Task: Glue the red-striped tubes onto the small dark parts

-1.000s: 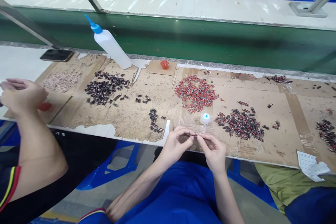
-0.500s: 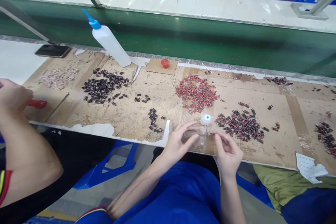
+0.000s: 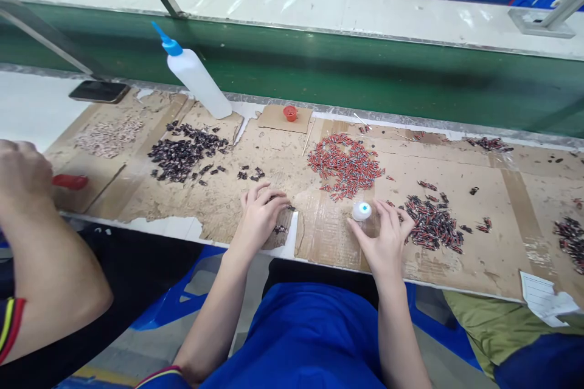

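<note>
My left hand (image 3: 259,217) is over a small group of dark metal-and-black parts (image 3: 280,229) on the cardboard, its fingers bent and apart. Some of those parts are hidden under it. One lies by its fingertips, and I see nothing held. My right hand (image 3: 385,234) is open around a small white bottle (image 3: 362,211) with a blue tip, thumb on one side and fingers on the other. Whether they touch the bottle I cannot tell. Right of that hand lies a pile of dark parts joined with red pieces (image 3: 435,225). Behind the bottle spreads a heap of small red pieces (image 3: 347,165).
A tall white squeeze bottle (image 3: 201,85) stands behind the dark pile (image 3: 185,153). Farther back are a red cup (image 3: 289,113) and a phone (image 3: 99,92). At left, a co-worker's hand (image 3: 22,173) is near a red object (image 3: 70,182). A torn paper (image 3: 547,298) overhangs the front edge.
My left hand has moved left, from beside the small bottle to the dark parts. My right hand has opened and come up around the bottle; its pinch on a small part is gone.
</note>
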The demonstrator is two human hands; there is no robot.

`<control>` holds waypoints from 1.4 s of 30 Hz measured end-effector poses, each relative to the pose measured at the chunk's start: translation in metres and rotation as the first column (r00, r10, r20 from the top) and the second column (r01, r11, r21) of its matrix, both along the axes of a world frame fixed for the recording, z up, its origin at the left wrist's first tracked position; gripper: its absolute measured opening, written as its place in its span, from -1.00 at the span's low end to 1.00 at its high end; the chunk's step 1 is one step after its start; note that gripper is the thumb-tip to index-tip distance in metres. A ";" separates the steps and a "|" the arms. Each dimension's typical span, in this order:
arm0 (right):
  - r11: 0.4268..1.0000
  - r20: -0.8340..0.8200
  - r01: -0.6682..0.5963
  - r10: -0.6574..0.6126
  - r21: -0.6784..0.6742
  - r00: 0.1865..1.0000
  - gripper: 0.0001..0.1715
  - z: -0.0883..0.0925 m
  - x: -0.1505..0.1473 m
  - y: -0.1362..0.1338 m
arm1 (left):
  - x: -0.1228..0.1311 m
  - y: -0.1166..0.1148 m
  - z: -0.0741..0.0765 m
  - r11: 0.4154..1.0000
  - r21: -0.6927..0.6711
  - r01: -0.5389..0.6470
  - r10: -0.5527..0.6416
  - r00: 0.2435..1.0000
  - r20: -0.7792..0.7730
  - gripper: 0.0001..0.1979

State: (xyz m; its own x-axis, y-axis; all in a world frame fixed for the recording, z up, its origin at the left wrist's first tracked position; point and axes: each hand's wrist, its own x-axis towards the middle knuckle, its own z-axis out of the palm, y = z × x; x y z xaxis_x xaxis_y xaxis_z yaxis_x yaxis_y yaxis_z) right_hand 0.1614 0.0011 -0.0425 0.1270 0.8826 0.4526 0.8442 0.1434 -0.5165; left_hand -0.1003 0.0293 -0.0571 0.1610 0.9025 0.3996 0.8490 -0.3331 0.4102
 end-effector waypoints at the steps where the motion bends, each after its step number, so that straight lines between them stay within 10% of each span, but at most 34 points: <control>1: 1.000 -0.021 -0.013 0.013 -0.016 1.000 -0.54 -0.001 -0.002 0.003 | 0.002 0.001 0.001 1.000 -0.009 0.012 -0.012 1.000 0.009 -0.84; 7: 0.987 -0.302 -0.123 0.087 -0.102 0.949 -0.65 0.001 0.003 0.000 | 0.004 0.001 0.003 0.988 -0.111 0.110 -0.107 0.994 0.032 -0.72; 18: 0.992 -0.792 -0.058 -0.056 -0.114 0.607 -0.47 0.010 0.018 -0.028 | 0.008 0.004 0.009 0.985 -0.134 0.107 -0.100 0.993 0.060 -0.87; 27: 0.985 -0.909 0.040 -0.171 -0.169 0.381 -0.68 0.004 0.018 -0.027 | 0.076 -0.025 0.012 0.960 -0.121 0.251 -0.235 0.963 0.136 -0.88; 42: 0.987 -0.691 0.073 -0.151 -0.141 0.706 -0.74 0.000 -0.003 -0.028 | 0.081 -0.025 0.003 0.954 -0.172 0.243 -0.198 0.949 0.243 -0.79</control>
